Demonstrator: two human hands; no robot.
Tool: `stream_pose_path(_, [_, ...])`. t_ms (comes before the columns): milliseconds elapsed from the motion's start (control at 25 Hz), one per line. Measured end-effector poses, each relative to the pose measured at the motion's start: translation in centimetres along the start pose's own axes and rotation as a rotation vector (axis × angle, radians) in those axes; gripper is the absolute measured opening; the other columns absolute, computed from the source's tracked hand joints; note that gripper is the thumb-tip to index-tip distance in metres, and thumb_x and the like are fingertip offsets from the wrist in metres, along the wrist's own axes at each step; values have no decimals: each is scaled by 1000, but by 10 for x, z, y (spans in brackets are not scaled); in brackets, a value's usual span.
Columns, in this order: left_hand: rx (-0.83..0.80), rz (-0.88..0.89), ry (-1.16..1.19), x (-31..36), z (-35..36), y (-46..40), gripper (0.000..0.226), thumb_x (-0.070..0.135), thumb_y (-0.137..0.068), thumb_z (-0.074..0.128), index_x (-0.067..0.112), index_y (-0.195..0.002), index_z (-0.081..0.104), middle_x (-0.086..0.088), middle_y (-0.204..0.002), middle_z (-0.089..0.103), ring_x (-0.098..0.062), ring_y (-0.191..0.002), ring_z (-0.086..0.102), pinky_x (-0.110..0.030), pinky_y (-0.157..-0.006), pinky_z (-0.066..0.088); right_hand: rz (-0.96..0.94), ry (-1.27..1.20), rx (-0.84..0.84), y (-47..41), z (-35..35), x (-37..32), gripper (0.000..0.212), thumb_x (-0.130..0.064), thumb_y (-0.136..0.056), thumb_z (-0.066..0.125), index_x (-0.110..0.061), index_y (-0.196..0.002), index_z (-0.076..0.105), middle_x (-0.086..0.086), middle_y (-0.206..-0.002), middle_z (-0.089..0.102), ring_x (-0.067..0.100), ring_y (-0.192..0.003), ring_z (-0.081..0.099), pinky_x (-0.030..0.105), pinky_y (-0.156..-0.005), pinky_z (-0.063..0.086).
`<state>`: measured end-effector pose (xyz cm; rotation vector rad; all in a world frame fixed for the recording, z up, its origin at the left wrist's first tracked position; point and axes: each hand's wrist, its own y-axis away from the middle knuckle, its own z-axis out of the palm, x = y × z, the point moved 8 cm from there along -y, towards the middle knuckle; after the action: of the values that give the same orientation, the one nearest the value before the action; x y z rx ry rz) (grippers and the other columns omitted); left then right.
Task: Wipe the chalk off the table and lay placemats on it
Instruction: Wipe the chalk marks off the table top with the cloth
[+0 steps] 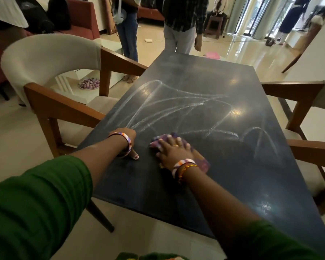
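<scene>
- Purple soft cloth (178, 147) lies on the dark table (233, 175), just before the chalk marks (176, 104).
- Our right hand (172, 149) presses it flat, fingers spread.
- Our left hand (128, 141) rests beside the cloth; its fingers we cannot tell.

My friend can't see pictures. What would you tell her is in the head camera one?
A right hand presses a purple cloth flat on a dark table, wiping white chalk scribbles that cover its middle. The left hand rests on the table beside it. Chairs stand at both sides, and people stand beyond the far end.
</scene>
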<state>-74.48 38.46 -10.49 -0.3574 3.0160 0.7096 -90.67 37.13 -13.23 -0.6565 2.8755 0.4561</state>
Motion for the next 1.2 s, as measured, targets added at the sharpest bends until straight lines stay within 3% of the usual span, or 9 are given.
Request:
stream_pose_path(120, [-10,-5,15,-1,0,-1,66,45,-71,76,4,-116,51,-12,-111,59,-27,-98,59,-33,-78,48,-60,-13,-88,-3,-1,-1,58,-48,-97,36,-38,-149,11,-5,-160,-4,26,-146,-6,53,-116,-2])
stream_pose_path(320, [22,-15,62,-6,6,-4,59,44,-71,76,6,-108,52,-10,-102,59,-24,-89,58,-33,-81,51,395,-118,34,20,-29,154,57,-48,-98,32,-39,-149,10,-3,-160,-3,29,-146,-4,56,-115,3])
stream_pose_path(400, [40,-25,92,-9,6,-5,58,45,-68,78,7,-104,53,-9,-100,59,-25,-91,59,-33,-80,51,513,-125,55,21,-32,165,58,-46,-98,33,-35,-150,10,-1,-160,-3,30,-146,-3,57,-115,5])
stream_pose_path(480, [43,-29,105,-10,5,-6,59,46,-65,79,10,-103,53,-9,-100,59,-25,-92,60,-34,-79,51,448,-99,73,8,-28,126,58,-45,-99,33,-33,-150,10,0,-160,-3,32,-146,-2,56,-115,5])
stream_pose_path(680, [84,-16,24,-7,-4,-7,51,33,-75,76,8,-112,52,-9,-103,58,-24,-92,59,-31,-75,48,-55,-24,-57,-9,4,-25,56,-45,-98,35,-39,-149,11,-6,-159,-3,24,-146,-7,52,-116,-3])
stream_pose_path(800, [43,-12,113,-10,2,-4,59,47,-67,78,9,-104,51,-7,-98,58,-23,-89,58,-31,-77,50,14,-47,-38,-19,-10,18,55,-46,-97,37,-44,-147,14,-9,-159,0,24,-146,-4,55,-116,1])
stream_pose_path(1000, [89,4,196,-19,15,-2,60,55,-66,74,14,-103,50,-6,-98,58,-21,-85,56,-30,-71,46,438,-156,62,-1,-34,149,56,-46,-98,33,-40,-149,12,-5,-160,-1,28,-146,-2,58,-115,5])
stream_pose_path(1120, [77,-1,158,-17,12,-4,63,57,-64,75,13,-104,52,-5,-95,57,-21,-84,57,-30,-72,47,448,-83,77,-6,-31,118,58,-45,-98,32,-36,-150,9,-3,-160,-3,29,-146,-1,57,-114,8])
stream_pose_path(1200, [60,5,110,-14,5,-5,65,57,-63,75,12,-105,53,-6,-96,57,-21,-86,58,-30,-72,47,253,-56,72,-16,-18,55,57,-45,-98,31,-37,-150,9,-5,-160,-3,28,-146,-2,56,-115,5])
